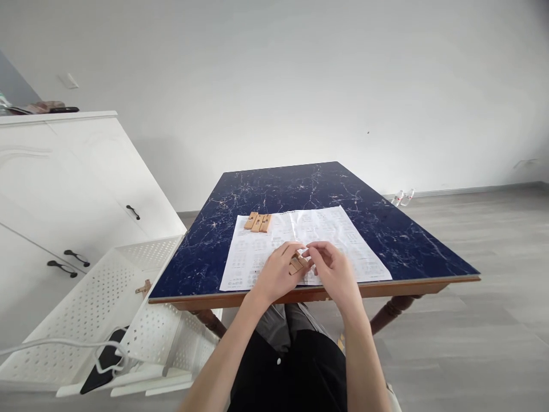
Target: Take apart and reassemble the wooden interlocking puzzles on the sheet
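Over the near part of the printed sheet (330,226), my 2 forearms are reaching in and converging. My left hand (277,273) is curving over the sheet's near middle, its fingers closing around small wooden pieces (297,264), which are sitting between my hands. My right hand (337,274) is arching just beside them, its fingers bending toward their right side; whether those fingers are pinching anything, I cannot tell.

Well left of the sheet, a white cabinet (86,183) is standing behind white perforated panels (150,332). On the sheet's far left corner, 3 wooden blocks (258,222) are lying side by side. Under and beyond the sheet, the veined blue table (274,191) is stretching toward a pale wall (274,86). Right of the sheet, the grey floor (472,309) is spreading, 2 clear bottles (398,198) showing near the wall.
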### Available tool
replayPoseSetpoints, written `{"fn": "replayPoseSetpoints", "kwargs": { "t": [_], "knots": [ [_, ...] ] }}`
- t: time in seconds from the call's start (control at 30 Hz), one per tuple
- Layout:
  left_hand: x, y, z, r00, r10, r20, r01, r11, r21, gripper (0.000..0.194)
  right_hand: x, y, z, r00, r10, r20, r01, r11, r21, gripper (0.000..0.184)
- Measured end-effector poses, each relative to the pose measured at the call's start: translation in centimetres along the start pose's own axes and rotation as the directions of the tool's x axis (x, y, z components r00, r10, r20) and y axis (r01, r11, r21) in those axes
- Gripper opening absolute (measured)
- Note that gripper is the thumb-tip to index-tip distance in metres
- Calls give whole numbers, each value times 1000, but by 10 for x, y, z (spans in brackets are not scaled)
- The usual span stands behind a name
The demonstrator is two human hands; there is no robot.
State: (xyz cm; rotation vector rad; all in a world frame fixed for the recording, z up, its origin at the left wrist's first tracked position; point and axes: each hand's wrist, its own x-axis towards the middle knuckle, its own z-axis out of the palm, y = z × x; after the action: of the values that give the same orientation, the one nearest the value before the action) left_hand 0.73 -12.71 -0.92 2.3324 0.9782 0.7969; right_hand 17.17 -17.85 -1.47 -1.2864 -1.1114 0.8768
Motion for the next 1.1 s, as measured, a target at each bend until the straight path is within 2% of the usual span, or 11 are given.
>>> {"fn": "replayPoseSetpoints", "kwargs": {
  "t": [0.17,0.27,0.4,0.47,0.63,0.77,1.1],
  "knots": [
    [-3,-3,0,999,-35,23,34,999,34,43,-4,7,-9,999,14,-30,-17,992,-124,34],
    [-6,-4,-2,997,-70,19,69,996,65,57,-6,8,-14,999,7,-38,-12,988,-154,34],
    [-14,-5,-9,979,-204,-33,206,971,122,88,-10,5,-12,999,-13,-40,2,967,-257,32],
    [-20,-7,-12,964,-258,-64,264,957,119,93,-11,3,-10,998,-42,-40,28,951,-307,32],
    [-29,-12,-13,952,-277,-130,291,951,103,85,-12,6,-7,992,-125,25,125,914,-387,31],
    [-29,-13,-13,952,-254,-172,274,956,106,84,-12,11,-7,993,-104,61,120,904,-410,35],
    [-33,-15,-21,945,-302,-122,307,951,23,82,-13,13,-5,984,-134,117,172,889,-424,34]
  ]
}}
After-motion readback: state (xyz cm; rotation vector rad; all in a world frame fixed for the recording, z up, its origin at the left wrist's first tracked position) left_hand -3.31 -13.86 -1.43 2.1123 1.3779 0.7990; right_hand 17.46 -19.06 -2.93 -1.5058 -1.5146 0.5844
